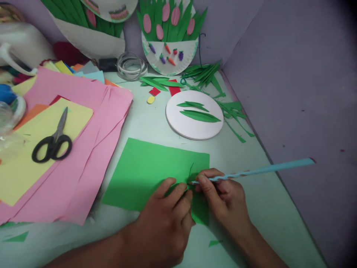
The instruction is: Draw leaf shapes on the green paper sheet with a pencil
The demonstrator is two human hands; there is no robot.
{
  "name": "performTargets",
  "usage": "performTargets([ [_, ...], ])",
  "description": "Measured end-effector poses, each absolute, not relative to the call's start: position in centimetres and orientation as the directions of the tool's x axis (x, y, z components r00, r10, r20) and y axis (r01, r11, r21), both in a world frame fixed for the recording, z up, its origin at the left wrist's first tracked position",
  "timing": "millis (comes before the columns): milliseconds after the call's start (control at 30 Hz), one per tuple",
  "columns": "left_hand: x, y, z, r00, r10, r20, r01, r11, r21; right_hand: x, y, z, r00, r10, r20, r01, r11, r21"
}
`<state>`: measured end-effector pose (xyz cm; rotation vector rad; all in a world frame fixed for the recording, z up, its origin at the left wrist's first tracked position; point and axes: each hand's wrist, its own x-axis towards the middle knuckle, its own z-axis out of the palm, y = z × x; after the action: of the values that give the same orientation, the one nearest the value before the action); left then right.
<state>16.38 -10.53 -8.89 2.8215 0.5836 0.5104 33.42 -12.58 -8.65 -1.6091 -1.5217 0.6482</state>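
A sheet of green paper [134, 171] lies on the table in front of me, with a short dark curved line drawn near its right side. My left hand [170, 216] rests on the lower part of this sheet, fingers extended and pressing down. What lies under the fingertips is hard to make out. In my right hand [223, 197] is a light blue pencil [259, 170], pinched near its point. The tip touches the green paper right beside my left fingertips, and the pencil's long end slants out to the right.
Black-handled scissors [54, 143] lie on yellow paper [16, 178] over pink sheets [80, 178] at left. Beyond the green sheet, a white disc [192, 130] carries green leaf cutouts [199, 116]. Green scraps [234, 111], a wire coil [131, 67] and a decorated paper plate [170, 56] are farther back.
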Motion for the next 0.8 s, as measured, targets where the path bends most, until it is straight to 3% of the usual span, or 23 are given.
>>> performTargets([
  [800,17.1,-10.8,-9.9,0.736,0.493,0.464,0.386,-0.869,0.31,34.1,-10.9,-9.7,0.267,0.959,0.097,0.474,-0.042,-0.879],
])
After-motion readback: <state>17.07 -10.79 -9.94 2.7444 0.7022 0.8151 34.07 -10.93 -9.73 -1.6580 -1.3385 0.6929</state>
